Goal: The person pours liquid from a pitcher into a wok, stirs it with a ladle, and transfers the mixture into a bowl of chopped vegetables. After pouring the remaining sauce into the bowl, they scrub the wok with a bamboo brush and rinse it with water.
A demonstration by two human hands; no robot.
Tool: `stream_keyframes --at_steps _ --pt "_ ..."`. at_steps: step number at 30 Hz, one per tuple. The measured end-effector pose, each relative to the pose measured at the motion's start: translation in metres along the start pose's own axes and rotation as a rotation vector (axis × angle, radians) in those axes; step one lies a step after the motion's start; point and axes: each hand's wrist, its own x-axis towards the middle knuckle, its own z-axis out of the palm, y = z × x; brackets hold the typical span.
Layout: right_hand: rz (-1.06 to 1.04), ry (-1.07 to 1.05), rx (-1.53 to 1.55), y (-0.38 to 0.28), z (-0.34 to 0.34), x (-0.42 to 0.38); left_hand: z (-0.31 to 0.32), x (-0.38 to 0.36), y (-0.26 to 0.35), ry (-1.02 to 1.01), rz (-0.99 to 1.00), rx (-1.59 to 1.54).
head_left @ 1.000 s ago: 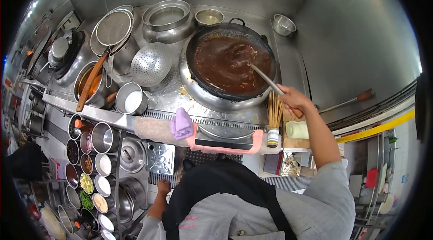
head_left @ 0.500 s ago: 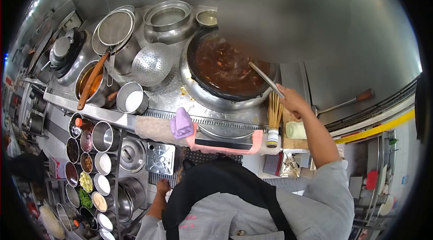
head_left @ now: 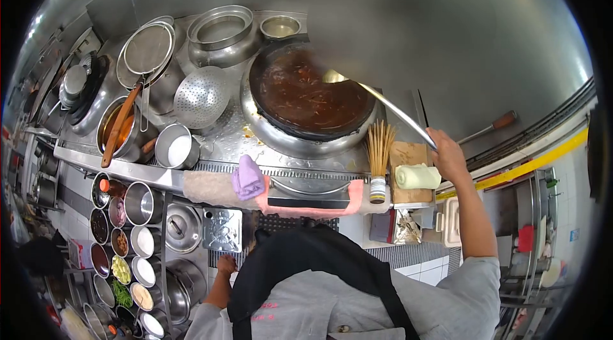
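Note:
My right hand (head_left: 449, 156) is closed around the long metal handle of a ladle (head_left: 399, 113). The ladle's bowl (head_left: 334, 76) shows above the dark sauce, near the far right side of the wok; steam blurs that area. Thick reddish-brown sauce (head_left: 306, 107) fills the large wok (head_left: 260, 100) on the stove, with small solid bits in it. My left hand (head_left: 226, 264) hangs low beside my body, near a square metal lid (head_left: 222, 230). It touches nothing that I can see, and its fingers are too small and foreshortened to make out.
Left of the wok are a perforated strainer (head_left: 201, 97), a round sieve (head_left: 148, 49) and a pot of white contents (head_left: 179, 151). Bamboo sticks (head_left: 381, 148) and a rolled green cloth (head_left: 418, 176) are at the right. A purple cloth (head_left: 248, 178) lies on the front edge. Ingredient tins (head_left: 143, 241) stand lower left.
The ladle has come up out of the sauce, so its bowl now shows. My right hand has moved outward to the right. The view has shifted slightly; my left hand stays low.

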Motion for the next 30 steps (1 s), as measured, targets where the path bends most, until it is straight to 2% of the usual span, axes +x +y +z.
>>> stream_keyframes --at_steps 2,6,7,9,12,14,15,18,19,22,25,30 --pt "0.041 -0.052 -0.039 -0.007 -0.021 -0.015 0.002 0.011 0.002 0.0 0.006 0.031" --pt "0.077 -0.128 -0.089 -0.009 -0.037 -0.034 -0.009 0.006 0.045 -0.056 -0.018 -0.221" --pt "0.068 -0.126 -0.099 -0.009 -0.035 -0.036 -0.002 0.018 0.037 -0.047 -0.026 -0.311" --pt "0.051 -0.121 -0.121 -0.006 -0.029 -0.036 0.006 0.032 0.031 -0.034 0.0 -0.283" --pt "0.075 -0.206 -0.108 -0.011 -0.011 -0.024 0.01 0.023 0.033 -0.037 -0.028 -0.294" --pt "-0.003 -0.196 -0.086 -0.005 0.019 -0.013 0.004 0.007 0.044 -0.056 -0.085 -0.304" --pt "-0.027 -0.207 -0.044 -0.003 0.033 -0.003 -0.007 -0.014 0.061 -0.017 -0.018 -0.208" --pt "-0.099 -0.176 0.092 -0.003 0.079 0.023 -0.011 -0.022 0.05 -0.063 0.022 -0.226" --pt "-0.124 -0.156 0.139 -0.009 0.086 0.031 -0.009 -0.024 0.042 -0.067 0.029 -0.235" --pt "-0.029 -0.204 0.165 -0.036 0.095 0.058 -0.004 -0.032 0.023 -0.025 0.015 -0.272" --pt "-0.111 -0.092 0.188 -0.046 0.111 0.08 -0.009 -0.05 0.025 -0.019 -0.021 -0.248" --pt "-0.097 -0.128 0.247 -0.071 0.118 0.111 -0.001 -0.068 0.019 0.005 -0.082 -0.303"
